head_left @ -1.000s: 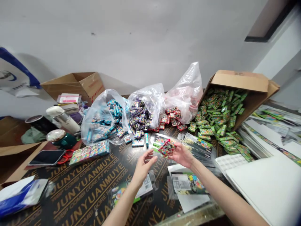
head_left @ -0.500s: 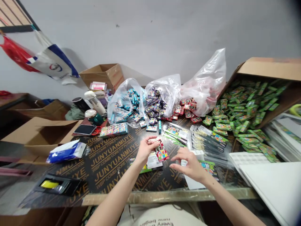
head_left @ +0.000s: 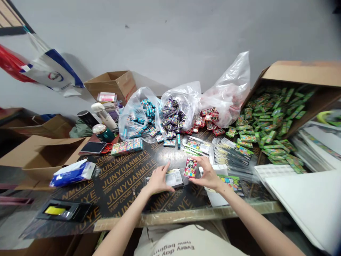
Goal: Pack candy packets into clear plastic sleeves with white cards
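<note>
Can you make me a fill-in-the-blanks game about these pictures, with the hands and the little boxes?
The right hand pinches a small picture box with ____ edges.
The left hand touches a packet of clear ____.
The small boxes spilling from the tipped cardboard carton are mostly ____.
The word printed again and again on the dark plywood tabletop is ____.

Missing words: red; plastic; green; JUNYUANMUYE.

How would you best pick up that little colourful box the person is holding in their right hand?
I'd probably pinch the small colourful box along its upper left edge, coming from the far side. It stands nearly upright and looks flat and narrow, and the right hand seems to cover its right side and bottom, leaving that edge free.
</note>
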`<state>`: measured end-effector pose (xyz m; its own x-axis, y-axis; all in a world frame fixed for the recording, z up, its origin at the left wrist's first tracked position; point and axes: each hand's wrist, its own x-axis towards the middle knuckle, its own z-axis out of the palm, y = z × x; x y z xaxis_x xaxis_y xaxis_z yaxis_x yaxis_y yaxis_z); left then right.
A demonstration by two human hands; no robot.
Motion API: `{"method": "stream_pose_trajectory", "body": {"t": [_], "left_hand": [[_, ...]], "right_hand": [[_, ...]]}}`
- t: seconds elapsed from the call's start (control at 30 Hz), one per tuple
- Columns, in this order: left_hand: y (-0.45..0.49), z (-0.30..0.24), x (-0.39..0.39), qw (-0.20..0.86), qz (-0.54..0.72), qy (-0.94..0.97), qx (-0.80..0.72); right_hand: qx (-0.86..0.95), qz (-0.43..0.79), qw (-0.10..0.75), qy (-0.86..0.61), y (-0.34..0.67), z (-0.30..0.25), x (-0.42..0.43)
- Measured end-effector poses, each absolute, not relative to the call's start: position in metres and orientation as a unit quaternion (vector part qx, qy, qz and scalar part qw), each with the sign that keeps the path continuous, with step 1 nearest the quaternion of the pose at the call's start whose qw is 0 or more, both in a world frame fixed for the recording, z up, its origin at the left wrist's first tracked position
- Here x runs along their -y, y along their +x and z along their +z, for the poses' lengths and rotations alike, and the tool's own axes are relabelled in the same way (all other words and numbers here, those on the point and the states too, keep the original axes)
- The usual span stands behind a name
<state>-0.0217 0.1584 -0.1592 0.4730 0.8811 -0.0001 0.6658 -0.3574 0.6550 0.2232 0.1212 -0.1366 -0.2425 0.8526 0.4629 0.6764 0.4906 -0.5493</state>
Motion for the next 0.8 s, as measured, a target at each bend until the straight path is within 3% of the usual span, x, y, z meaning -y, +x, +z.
{"method": "stream_pose_trajectory", "body": {"t": [0.13,0.4,0.53,0.7,0.8], "left_hand": [[-0.032,-0.176,-0.148,0.228,0.145,0.844,-0.463],[-0.026,-0.153,-0.153,0.276,0.22,0.843,-0.406],[-0.023,-0.151,-0.154,0.28,0.239,0.817,-0.445],[-0.013,-0.164,-0.166,0.265,0.218,0.824,-0.451],[-0.009,-0.183,-0.175,0.235,0.171,0.854,-0.432]], "right_hand": [[0.797,0.105,0.329,-0.495,0.225,-0.159,-0.127],[0.827,0.22,0.302,-0.42,0.226,-0.151,-0.129],[0.754,0.155,0.368,-0.522,0.223,-0.148,-0.12],[0.75,0.162,0.352,-0.536,0.224,-0.151,-0.114],[0.654,0.073,0.388,-0.645,0.273,-0.153,-0.136]]}}
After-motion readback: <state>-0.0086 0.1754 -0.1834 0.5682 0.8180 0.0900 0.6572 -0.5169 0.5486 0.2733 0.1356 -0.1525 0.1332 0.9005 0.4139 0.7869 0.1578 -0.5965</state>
